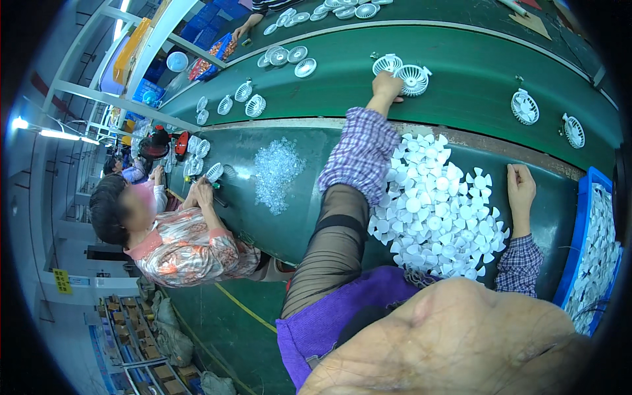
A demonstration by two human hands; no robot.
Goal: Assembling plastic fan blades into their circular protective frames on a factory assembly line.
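The left hand (386, 85) is extended forward onto the green conveyor belt (461, 79). It rests against a white round fan grille (413, 79), which lies on the belt just beside a second white grille (387, 64). The fingers are curled over the near edge of the first grille; whether the grille is actually clamped or merely touched cannot be told from this view.

The right hand (520, 187) is laid on the green worktable (263, 210), on the near side of the belt. It is loosely closed into a fist, and nothing can be seen held in it. It sits just beside the far right edge of a pile of white fan blades (434, 217), which is heaped on the worktable between the two plaid-sleeved forearms.

A heap of small clear plastic parts (276, 171) is noted on the worktable, to the left of the blade pile. A blue bin (596, 257) filled with more white blades stands to the right of the pile, at the table's end. Further white grilles are spread along the belt, including one (525, 106) to the right of the left hand. A co-worker in a patterned top (184, 247) is seated to the left of the pile, with both hands on the worktable.
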